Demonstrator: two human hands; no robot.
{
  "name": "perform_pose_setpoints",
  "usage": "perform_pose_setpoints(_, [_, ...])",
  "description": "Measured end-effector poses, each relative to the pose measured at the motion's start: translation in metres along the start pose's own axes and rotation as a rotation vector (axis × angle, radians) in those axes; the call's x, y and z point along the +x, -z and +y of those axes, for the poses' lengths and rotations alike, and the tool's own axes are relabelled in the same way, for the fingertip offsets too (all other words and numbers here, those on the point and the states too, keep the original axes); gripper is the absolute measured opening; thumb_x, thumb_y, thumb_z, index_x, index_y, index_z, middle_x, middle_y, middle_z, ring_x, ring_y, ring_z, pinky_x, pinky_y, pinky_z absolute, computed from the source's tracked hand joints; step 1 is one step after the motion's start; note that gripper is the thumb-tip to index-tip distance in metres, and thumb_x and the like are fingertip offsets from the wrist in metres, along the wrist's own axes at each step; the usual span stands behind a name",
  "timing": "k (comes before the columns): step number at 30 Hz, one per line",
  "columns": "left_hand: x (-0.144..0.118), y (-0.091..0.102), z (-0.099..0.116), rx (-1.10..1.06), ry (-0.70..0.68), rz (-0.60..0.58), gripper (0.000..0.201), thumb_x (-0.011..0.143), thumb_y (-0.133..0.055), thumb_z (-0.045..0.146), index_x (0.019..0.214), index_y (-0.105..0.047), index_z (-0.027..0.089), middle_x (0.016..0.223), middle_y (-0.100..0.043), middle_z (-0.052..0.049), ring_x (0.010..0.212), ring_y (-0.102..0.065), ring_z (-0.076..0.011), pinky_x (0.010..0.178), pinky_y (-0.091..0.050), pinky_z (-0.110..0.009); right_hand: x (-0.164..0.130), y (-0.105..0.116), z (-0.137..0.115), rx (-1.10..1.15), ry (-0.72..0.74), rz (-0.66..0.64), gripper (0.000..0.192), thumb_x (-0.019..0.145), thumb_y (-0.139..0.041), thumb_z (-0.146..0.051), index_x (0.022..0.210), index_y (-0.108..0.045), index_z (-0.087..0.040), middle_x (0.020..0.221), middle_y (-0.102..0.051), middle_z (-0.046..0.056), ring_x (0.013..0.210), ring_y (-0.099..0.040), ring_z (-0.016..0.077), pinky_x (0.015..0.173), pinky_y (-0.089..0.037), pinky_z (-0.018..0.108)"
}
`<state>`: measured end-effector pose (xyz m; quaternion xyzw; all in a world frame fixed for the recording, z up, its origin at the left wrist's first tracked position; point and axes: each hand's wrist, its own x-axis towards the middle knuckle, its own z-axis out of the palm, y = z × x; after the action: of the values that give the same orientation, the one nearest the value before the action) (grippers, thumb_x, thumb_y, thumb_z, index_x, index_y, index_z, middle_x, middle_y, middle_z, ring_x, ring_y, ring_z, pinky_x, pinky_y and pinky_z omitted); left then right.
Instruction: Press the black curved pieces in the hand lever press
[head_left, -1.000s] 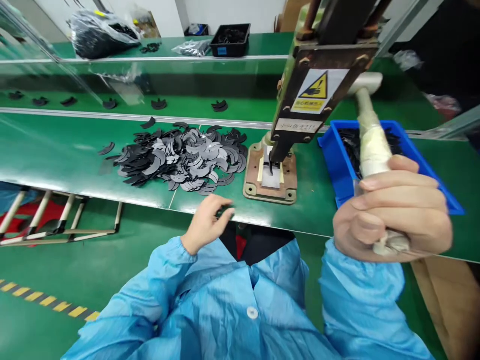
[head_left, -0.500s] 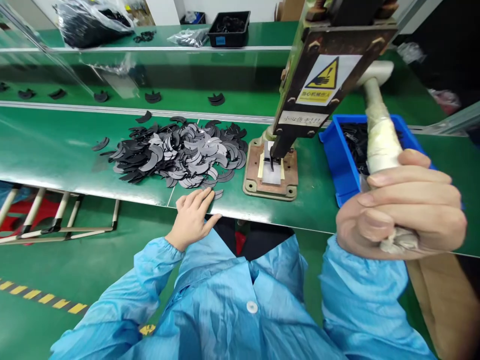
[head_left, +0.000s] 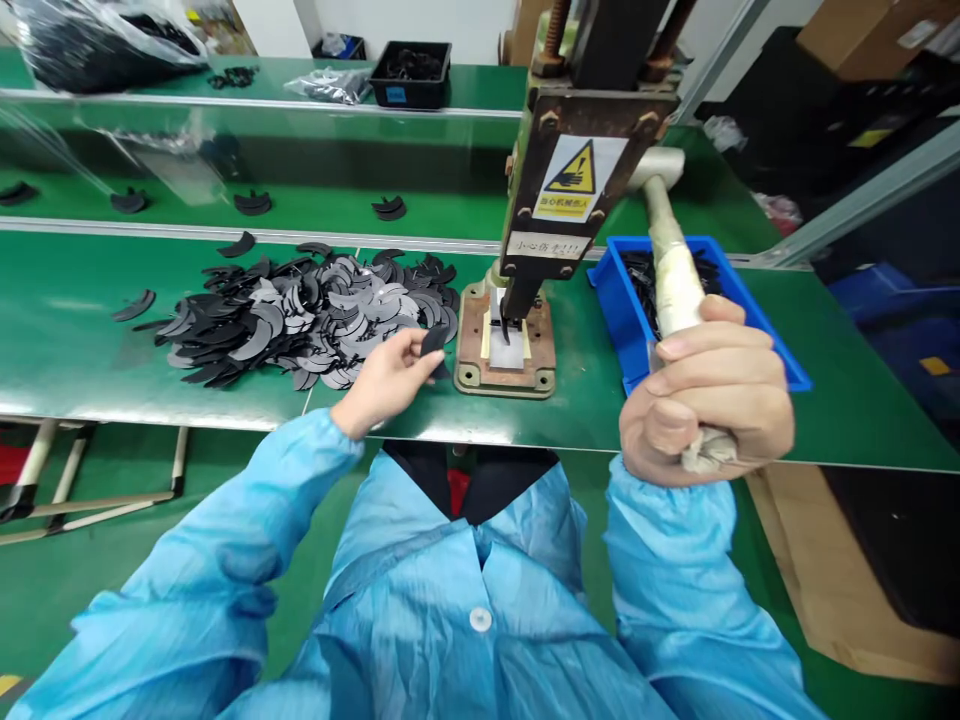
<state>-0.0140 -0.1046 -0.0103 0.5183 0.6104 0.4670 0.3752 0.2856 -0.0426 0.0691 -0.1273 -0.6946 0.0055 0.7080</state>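
Note:
My left hand (head_left: 390,378) pinches a dark curved plastic piece (head_left: 434,340) between thumb and fingers, just left of the press base (head_left: 471,340). Beside it lies a heap of grey and black crescent-shaped pieces (head_left: 300,310). My right hand (head_left: 709,395) is wrapped around the pale, tape-wound lever handle (head_left: 675,265) of the hand press (head_left: 559,240). Under the ram, a light metal plate (head_left: 507,352) sits on the base; the ram's narrow tip hangs over it. A small part of another dark piece shows under my left fingers.
Right of the press stands a blue bin (head_left: 757,320) holding black parts. Single crescent pieces lie spaced along the green strip (head_left: 315,205) behind the heap. On the back shelf are a black tray (head_left: 411,90) and a bulging plastic bag (head_left: 105,50). The table's front edge runs near my lap.
My left hand has gone from lying over a loose piece near the table edge to holding a piece up beside the press base. My right hand keeps its grip on the lever. The view has shifted right.

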Motion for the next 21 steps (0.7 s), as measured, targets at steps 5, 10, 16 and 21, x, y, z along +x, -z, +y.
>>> perform_pose_setpoints(5, [0.077, -0.030, 0.015, -0.141, 0.076, -0.063, 0.021, 0.093, -0.081, 0.030, 0.089, -0.066, 0.016, 0.072, -0.064, 0.002, 0.054, -0.058, -0.0080, 0.051, -0.048, -0.019, 0.001, 0.002, -0.004, -0.030, -0.018, -0.021, 0.043, 0.099, -0.069, -0.048, 0.071, -0.050, -0.022, 0.069, -0.058, -0.007, 0.085, -0.070, 0.0119, 0.110, -0.060, 0.055])
perform_pose_setpoints(10, [0.099, -0.047, 0.009, -0.119, 0.062, -0.118, 0.020, 0.093, -0.083, 0.025, 0.085, -0.066, 0.016, 0.070, -0.066, 0.002, 0.052, -0.058, -0.0077, 0.049, -0.047, -0.018, 0.001, 0.004, -0.004, -0.034, -0.007, -0.038, 0.042, 0.100, -0.068, -0.046, 0.070, -0.051, -0.022, 0.069, -0.059, -0.007, 0.087, -0.072, 0.0116, 0.109, -0.061, 0.054])
perform_pose_setpoints(16, [0.099, -0.048, 0.014, -0.115, 0.090, -0.133, 0.022, 0.092, -0.084, 0.024, 0.082, -0.066, 0.016, 0.069, -0.065, 0.002, 0.050, -0.056, -0.0069, 0.049, -0.049, -0.019, -0.001, 0.002, -0.004, -0.061, -0.021, -0.014, 0.046, 0.101, -0.066, -0.051, 0.069, -0.049, -0.022, 0.067, -0.057, -0.007, 0.085, -0.071, 0.0114, 0.108, -0.062, 0.055])
perform_pose_setpoints(21, [0.101, -0.044, 0.022, -0.080, 0.171, -0.176, 0.030, 0.092, -0.085, 0.026, 0.076, -0.062, 0.016, 0.063, -0.062, 0.003, 0.047, -0.056, -0.0064, 0.047, -0.048, -0.017, -0.002, 0.000, -0.005, -0.032, -0.044, 0.008, 0.047, 0.100, -0.068, -0.049, 0.067, -0.047, -0.021, 0.067, -0.056, -0.006, 0.085, -0.071, 0.0118, 0.109, -0.060, 0.056])
